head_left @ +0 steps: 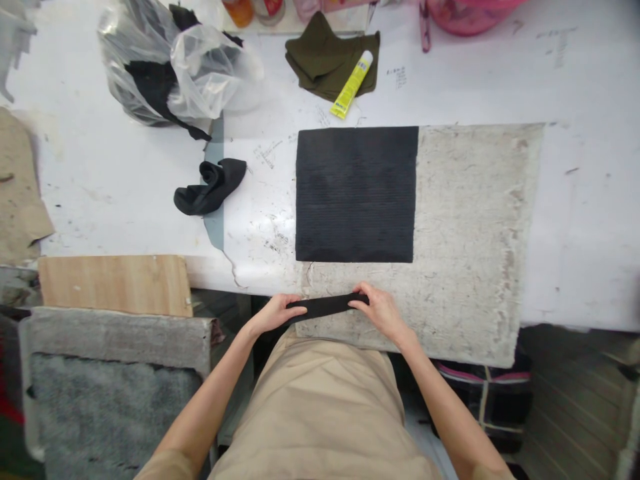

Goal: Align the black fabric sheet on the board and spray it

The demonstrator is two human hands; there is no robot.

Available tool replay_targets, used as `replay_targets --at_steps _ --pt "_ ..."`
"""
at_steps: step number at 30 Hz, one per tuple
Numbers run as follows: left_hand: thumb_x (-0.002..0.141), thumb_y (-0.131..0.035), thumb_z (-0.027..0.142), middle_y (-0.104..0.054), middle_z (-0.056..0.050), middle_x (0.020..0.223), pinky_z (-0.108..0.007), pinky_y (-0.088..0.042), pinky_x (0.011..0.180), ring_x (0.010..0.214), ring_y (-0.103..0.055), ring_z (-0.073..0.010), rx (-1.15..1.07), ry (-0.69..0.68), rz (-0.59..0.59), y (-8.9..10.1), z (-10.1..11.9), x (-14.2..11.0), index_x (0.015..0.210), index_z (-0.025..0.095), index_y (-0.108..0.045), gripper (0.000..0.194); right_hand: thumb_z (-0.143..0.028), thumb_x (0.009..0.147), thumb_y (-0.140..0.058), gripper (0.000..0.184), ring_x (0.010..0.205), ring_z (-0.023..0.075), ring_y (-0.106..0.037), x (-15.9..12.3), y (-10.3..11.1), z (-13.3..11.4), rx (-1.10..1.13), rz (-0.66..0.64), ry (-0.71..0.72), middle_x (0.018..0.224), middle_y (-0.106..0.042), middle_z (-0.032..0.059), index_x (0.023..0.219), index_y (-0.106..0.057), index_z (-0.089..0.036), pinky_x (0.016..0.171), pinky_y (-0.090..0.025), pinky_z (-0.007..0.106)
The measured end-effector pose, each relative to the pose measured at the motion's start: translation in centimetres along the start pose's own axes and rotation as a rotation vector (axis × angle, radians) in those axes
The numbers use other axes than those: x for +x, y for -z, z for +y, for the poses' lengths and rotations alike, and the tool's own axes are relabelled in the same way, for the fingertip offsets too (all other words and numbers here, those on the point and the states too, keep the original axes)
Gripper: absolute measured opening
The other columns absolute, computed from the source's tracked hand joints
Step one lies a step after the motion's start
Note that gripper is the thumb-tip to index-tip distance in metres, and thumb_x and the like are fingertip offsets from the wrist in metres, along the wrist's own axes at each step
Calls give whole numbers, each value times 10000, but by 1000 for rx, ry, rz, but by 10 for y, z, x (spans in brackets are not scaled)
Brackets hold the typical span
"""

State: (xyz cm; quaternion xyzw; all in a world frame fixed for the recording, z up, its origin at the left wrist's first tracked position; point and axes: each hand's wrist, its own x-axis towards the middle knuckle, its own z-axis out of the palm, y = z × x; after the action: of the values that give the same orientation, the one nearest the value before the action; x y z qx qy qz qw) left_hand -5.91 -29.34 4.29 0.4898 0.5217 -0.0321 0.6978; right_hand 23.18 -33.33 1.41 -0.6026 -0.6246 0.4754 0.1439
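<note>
My left hand (pixel 281 312) pinches one end of a black fabric strip (pixel 325 307), thumb on top. At the other end, my right hand (pixel 377 307) grips the same strip between thumb and fingers. The strip is stretched between both hands at the table's front edge, just over the near part of a worn greyish board (pixel 465 240). Beyond it, a black ribbed rectangular sheet (pixel 357 193) lies flat, partly on the board. Farther left rests a curled black fabric piece (pixel 210 187).
A yellow tube (pixel 351 85) lies on dark olive fabric pieces (pixel 320 57) at the back. A clear plastic bag (pixel 200 73) with black material is at the upper left. A pink basin (pixel 470 13) stands at the back right, a wooden board (pixel 115 285) at the left.
</note>
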Motion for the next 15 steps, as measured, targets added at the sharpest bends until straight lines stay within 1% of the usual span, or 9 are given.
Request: replay_targets --at_steps 2,3,6,8,12,14,15 --pt "867 -567 440 -635 -16 711 -242 -412 612 666 -556 -168 76 -18 51 -3 -10 3 747 151 -626 318 -306 891 -604 120 815 203 -657 -1 -4 -1 0 37 -11 903 -697 20 980 -614 -227 700 -462 304" --pt "877 -553 440 -633 -13 711 -244 -410 611 666 -557 -169 130 -27 98 -4 -15 5 768 157 -623 311 -309 901 -588 110 822 202 -655 -1 -6 -2 -1 63 0 907 -695 23 966 -618 -226 703 -461 302" --pt "887 -558 430 -647 -3 737 -257 -417 634 661 -577 -173 337 -35 286 -8 -23 5 877 185 -622 254 -324 928 -543 148 815 196 -650 -1 -11 -3 -8 115 40 887 -695 31 892 -642 -221 701 -451 293" --pt "893 -568 415 -671 -6 796 -267 -433 669 683 -603 -176 446 -62 382 -9 -24 3 941 206 -624 222 -334 937 -526 196 747 182 -646 0 -12 -3 -7 113 32 821 -698 20 845 -659 -223 665 -437 283" --pt "920 -551 383 -669 -31 932 -270 -457 745 814 -632 -178 538 -234 455 -10 -22 2 974 213 -638 199 -361 933 -540 243 611 164 -613 4 -11 -1 -68 61 -29 681 -680 -6 777 -673 -229 578 -389 272" --pt "935 -533 377 -653 -33 928 -261 -460 749 825 -628 -168 548 -299 487 -10 -19 3 954 213 -653 205 -370 930 -545 254 621 172 -623 5 -10 0 -114 34 -31 686 -687 -1 764 -677 -229 574 -393 275" --pt "939 -527 377 -648 -32 916 -256 -460 746 818 -626 -162 544 -319 503 -10 -18 3 941 214 -663 212 -367 932 -543 247 656 179 -640 5 -10 1 -120 32 -20 723 -702 4 782 -683 -230 590 -409 276"
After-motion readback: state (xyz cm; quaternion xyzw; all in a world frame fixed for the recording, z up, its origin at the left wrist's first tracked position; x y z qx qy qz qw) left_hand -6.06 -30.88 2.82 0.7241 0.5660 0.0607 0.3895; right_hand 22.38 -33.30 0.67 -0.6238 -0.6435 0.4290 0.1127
